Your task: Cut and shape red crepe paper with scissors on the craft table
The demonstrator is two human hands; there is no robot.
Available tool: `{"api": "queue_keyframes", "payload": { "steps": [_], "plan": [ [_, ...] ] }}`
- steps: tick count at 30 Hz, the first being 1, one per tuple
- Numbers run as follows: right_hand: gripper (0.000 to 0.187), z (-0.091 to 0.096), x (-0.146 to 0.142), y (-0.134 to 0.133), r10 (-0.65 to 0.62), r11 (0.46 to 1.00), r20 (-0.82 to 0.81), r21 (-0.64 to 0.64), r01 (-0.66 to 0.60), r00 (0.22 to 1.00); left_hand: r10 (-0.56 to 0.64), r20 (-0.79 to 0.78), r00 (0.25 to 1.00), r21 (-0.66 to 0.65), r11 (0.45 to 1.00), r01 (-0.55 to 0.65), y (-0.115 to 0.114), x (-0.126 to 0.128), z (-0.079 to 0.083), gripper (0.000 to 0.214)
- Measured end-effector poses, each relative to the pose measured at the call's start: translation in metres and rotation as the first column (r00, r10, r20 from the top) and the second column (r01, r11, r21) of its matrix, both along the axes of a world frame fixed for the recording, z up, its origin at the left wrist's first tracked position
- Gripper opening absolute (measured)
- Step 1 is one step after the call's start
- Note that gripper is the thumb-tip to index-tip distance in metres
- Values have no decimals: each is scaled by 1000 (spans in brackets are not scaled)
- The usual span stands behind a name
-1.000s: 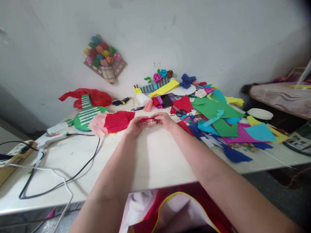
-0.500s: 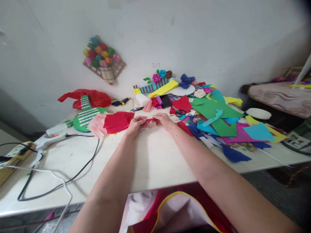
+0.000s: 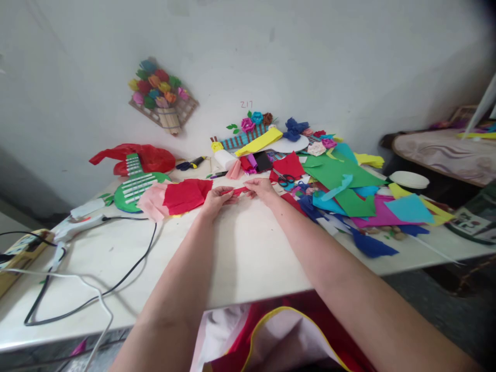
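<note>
Both of my hands are out over the middle of the white table (image 3: 240,258). My left hand (image 3: 215,200) and my right hand (image 3: 263,189) pinch the two ends of a small strip of red crepe paper (image 3: 239,191), held just above the tabletop. A larger sheet of red crepe paper (image 3: 185,195) lies just left of my left hand, overlapping a pink sheet (image 3: 152,202). Black-handled scissors (image 3: 285,180) lie a little right of my right hand.
A heap of coloured paper sheets (image 3: 349,186) covers the right half of the table. A green paper guitar (image 3: 134,187), a red plastic bag (image 3: 147,157), a glue gun (image 3: 79,226) and cables (image 3: 127,268) lie at the left. Paper flower crafts (image 3: 163,95) hang on the wall.
My hands have stayed together on the red strip, shifting only slightly. The view has tilted a little, so everything sits slightly left and lower.
</note>
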State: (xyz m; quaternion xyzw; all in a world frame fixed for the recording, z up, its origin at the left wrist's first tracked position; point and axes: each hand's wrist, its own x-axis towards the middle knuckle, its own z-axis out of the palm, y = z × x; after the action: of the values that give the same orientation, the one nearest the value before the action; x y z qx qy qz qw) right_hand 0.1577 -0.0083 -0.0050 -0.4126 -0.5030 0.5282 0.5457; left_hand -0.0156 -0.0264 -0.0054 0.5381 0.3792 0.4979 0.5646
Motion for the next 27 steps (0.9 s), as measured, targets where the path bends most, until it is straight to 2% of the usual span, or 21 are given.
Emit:
{"api": "queue_keyframes", "payload": {
  "steps": [4, 9, 13, 18, 21, 23, 27],
  "plan": [
    [14, 3, 6, -1, 26, 999, -16, -18, -27, 1000, 2, 23, 1000, -16, 1000, -1, 1, 0, 0, 32],
    [49, 3, 18, 4, 25, 996, -201, -84, -42, 979, 13, 74, 997, -3, 1000, -13, 3, -3, -1, 30],
    [59, 5, 20, 4, 112, 978, -258, -144, -153, 960, 5, 106, 994, 10, 1000, -6, 4, -4, -2, 29],
    [46, 7, 10, -6, 263, 947, -212, -129, -294, 941, -19, 136, 991, 17, 1000, 17, 4, -3, -1, 30],
    [32, 6, 1, -10, 303, 943, -171, -89, -321, 938, -29, 136, 990, 14, 1000, 28, 3, -2, -1, 31],
    [23, 5, -4, -12, 284, 952, -144, -75, -296, 948, -30, 131, 991, 12, 1000, 29, 2, 0, 0, 31],
    [10, 4, -10, -13, 161, 981, -112, -88, -171, 981, -28, 91, 995, -1, 1000, 28, 0, 3, 0, 30]
  ]
}}
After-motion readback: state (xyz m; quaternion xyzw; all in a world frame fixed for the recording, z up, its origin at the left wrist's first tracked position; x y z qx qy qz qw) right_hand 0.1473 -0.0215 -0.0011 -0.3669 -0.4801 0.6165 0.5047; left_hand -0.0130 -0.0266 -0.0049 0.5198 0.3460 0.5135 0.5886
